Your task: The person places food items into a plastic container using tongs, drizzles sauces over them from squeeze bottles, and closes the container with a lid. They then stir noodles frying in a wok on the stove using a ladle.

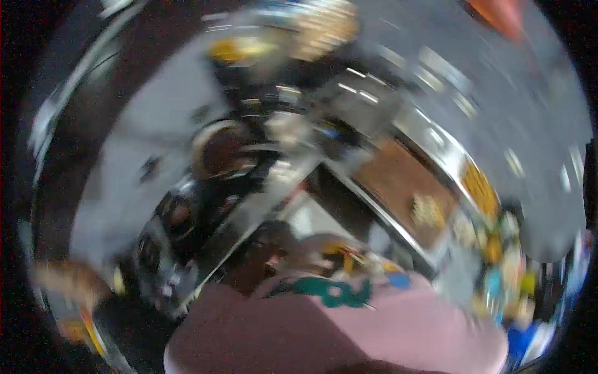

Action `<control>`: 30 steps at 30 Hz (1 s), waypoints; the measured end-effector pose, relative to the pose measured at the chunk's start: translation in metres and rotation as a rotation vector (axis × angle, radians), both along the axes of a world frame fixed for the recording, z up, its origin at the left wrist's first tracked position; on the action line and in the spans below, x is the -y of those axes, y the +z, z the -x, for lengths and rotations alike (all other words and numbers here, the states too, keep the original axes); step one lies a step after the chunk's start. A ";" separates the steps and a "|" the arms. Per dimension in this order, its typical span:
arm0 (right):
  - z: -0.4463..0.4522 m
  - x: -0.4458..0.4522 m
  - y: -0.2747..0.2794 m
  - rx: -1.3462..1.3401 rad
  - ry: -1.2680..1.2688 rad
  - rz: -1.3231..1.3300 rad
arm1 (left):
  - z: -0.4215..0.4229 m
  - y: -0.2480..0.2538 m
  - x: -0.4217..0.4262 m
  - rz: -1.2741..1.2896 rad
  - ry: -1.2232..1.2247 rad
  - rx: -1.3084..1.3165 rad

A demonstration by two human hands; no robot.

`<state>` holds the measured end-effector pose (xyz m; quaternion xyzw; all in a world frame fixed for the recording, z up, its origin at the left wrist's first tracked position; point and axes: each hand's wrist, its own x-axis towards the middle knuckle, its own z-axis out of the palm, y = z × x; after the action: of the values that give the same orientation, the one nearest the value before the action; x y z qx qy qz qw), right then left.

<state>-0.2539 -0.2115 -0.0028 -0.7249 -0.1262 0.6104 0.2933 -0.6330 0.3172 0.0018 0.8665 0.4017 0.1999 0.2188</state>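
My left hand (pixel 68 280) reaches out at the far left, beyond a dark sleeve, and is smeared by motion. Its fingers do not show clearly, and I cannot make out anything in it. Nearest to it are a small yellowish upright item (pixel 118 279) and an orange-yellow item (pixel 75 331) low at the left edge. My right hand is out of view.
A round pot (pixel 221 149) with dark brown contents stands on a black cooktop, left of centre. To the right, a brown board (pixel 392 171) carries pale pieces (pixel 427 209). Several bottles and packages (pixel 498 262) crowd the right side. Everything is blurred.
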 end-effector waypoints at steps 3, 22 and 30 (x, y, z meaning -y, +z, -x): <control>0.019 0.070 0.009 -0.192 -0.320 0.147 | -0.052 -0.112 0.134 0.587 -0.213 -0.334; -0.057 0.215 -0.051 0.321 -0.882 0.025 | -0.445 -0.108 0.356 1.361 -0.850 -0.470; -0.126 0.175 -0.159 0.722 -1.017 -0.196 | -0.516 -0.108 0.393 1.268 -0.879 -0.708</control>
<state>-0.1281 -0.3867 -0.1622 -0.8244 0.0877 0.0971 0.5507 -0.1165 -0.0760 -0.1066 0.6689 0.1091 -0.4492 0.5822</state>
